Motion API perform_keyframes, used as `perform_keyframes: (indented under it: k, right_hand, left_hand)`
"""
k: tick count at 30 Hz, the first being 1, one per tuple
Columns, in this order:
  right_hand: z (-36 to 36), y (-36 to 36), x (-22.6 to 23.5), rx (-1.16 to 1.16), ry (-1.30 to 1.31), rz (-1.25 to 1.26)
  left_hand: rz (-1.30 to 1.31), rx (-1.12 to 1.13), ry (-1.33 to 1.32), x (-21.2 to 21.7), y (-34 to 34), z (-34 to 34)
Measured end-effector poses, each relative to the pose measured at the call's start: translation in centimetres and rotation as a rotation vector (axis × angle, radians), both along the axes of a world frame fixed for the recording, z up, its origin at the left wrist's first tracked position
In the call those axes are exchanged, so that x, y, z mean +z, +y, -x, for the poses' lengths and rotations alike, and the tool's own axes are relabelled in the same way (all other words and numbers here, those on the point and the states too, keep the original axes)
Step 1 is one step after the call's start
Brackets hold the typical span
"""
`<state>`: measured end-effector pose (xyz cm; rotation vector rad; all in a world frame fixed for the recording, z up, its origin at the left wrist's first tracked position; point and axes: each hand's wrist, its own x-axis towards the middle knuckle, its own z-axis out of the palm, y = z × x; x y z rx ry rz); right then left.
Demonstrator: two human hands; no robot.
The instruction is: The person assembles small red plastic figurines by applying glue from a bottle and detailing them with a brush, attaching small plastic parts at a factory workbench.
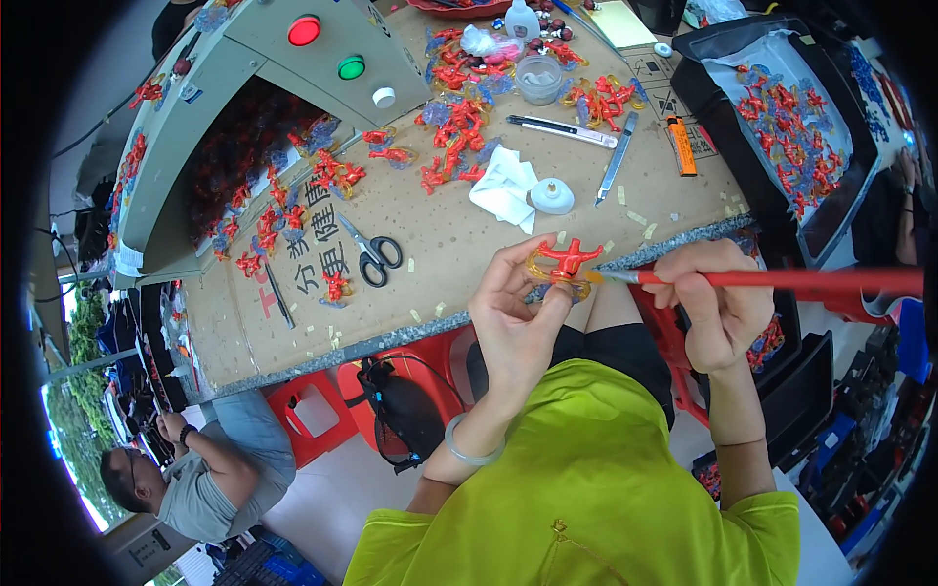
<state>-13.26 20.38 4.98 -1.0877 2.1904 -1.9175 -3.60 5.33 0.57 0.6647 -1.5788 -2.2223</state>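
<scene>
Figurine [567, 260] in pinched left grip [520, 320]

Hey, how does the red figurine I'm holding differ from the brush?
The figurine is short with arms spread, while the brush is long and straight. The figurine is in the left grip; the brush is in the right grip. The figurine has see-through yellow parts; the brush has a silver-coloured collar. Both are mostly red.

At frame centre, the cardboard [435, 234] is offering passage between the scissors [375, 262] and the left hand [513, 327]. The grey machine [376, 54] is blocking upper left; red figures [454, 127] are obstructing upper centre; the black tray [713, 112] is bounding upper right.
</scene>
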Motion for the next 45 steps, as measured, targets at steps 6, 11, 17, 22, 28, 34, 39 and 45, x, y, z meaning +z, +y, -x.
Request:
perform_keyframes:
  k: [6, 11, 17, 22, 28, 34, 39, 45]
  right_hand:
    - [1.6, -0.7, -0.7, 0.017, 0.231, -0.018]
    - [2.0, -0.5, -0.4, 0.081, 0.077, 0.018]
    - [3.1, 0.7, -0.6, 0.044, -0.212, 0.29]
    - [3.0, 0.1, -2.1, -0.059, -0.135, 0.177]
    - [2.2, -0.1, -4.5, 0.285, -0.535, 0.228]
    - [2.2, 0.8, -3.8, 0.238, -0.445, 0.137]
    - [1.9, 1.3, -3.2, 0.111, -0.273, 0.036]
    - [1.8, 2.0, -2.9, -0.022, -0.106, -0.098]
  left_hand:
    - [-0.069, -0.052, -0.041, 0.0, 0.2, 0.1]
    - [-0.076, -0.077, -0.039, 0.0, 0.0, 0.2]
    - [-0.43, -0.21, -0.017, 0.0, -1.0, 0.2]
    - [-0.813, -0.343, 0.095, -0.1, -0.8, 0.9]
    - [-1.367, -0.424, 0.084, -0.1, -0.2, 1.7]
    - [-1.627, -0.475, 0.132, -1.7, 0.3, 1.8]
    - [-1.274, -0.614, 0.165, -2.0, 0.7, 2.1]
    - [-0.186, -0.356, 0.078, -0.2, 2.3, 2.4]
